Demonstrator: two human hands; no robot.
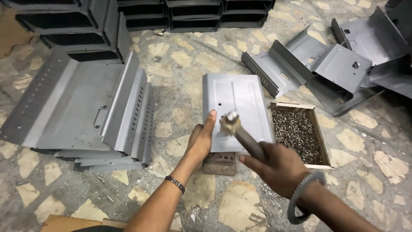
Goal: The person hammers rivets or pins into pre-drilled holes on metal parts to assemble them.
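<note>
A grey sheet-metal panel (pixel 234 101) lies flat on the floor, its near end resting on a rusty perforated block (pixel 219 164). My left hand (pixel 201 141) grips the panel's near left edge, thumb on top. My right hand (pixel 278 166) holds a hammer (pixel 240 131) by its handle; the blurred hammer head hovers just above the panel's near part.
A shallow wooden tray (pixel 319 133) filled with small metal rivets sits right of the panel. A stack of bent grey panels (pixel 81 107) lies at the left, more loose ones (pixel 326 64) at the upper right, dark stacked housings (pixel 141 15) along the top. The floor is patterned stone.
</note>
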